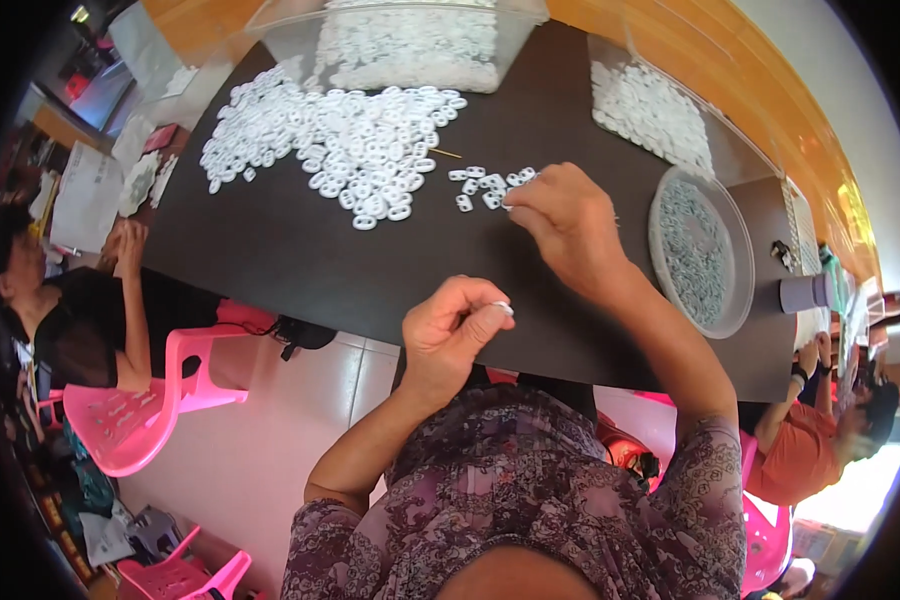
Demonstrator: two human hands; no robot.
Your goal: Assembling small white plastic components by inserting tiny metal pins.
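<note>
My left hand (448,335) is closed in a pinch near the table's front edge, with a small white plastic piece (504,308) showing between thumb and forefinger. Farther off and to the right, my right hand (573,222) reaches down to a small group of white two-holed pieces (492,181). Its thumb and forefinger are pressed together at the group's right side. A bit of white shows at those fingertips, but whether it is gripped or lies behind them is hard to see. Left of the group spreads a large heap of white oval two-holed pieces (360,150).
A clear bin (515,45) of white pieces stands at the back, another bin (727,165) at the back right. A round tub (736,255) of small grey-green parts sits right, beside a grey cup (806,293). One person (65,290) sits left, another (815,430) right.
</note>
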